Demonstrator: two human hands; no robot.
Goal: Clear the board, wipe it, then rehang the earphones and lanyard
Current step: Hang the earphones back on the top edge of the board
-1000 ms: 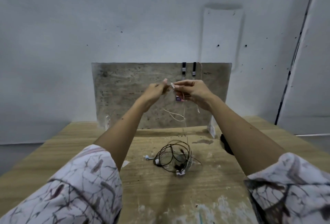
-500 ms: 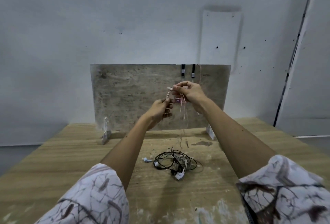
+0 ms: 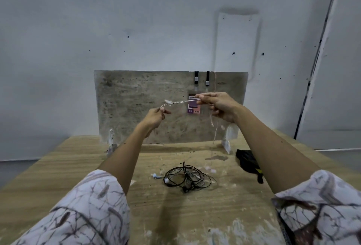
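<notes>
A grey stone-look board stands upright at the back of the wooden table. Two black hooks sit on its top edge. A pink card hangs on the board below them. My left hand and my right hand pinch a pale earphone cord stretched between them in front of the board. The cord's loose end dangles below my right hand. A tangle of black and white earphones lies on the table.
A black cloth lies on the table at the right, near the board's white right foot. A white left foot holds the board's other end. Grey wall behind, a door frame at far right.
My hands have moved apart, the left one down and leftwards, pulling the pale cord taut between them. The pink card on the board has come into sight.
</notes>
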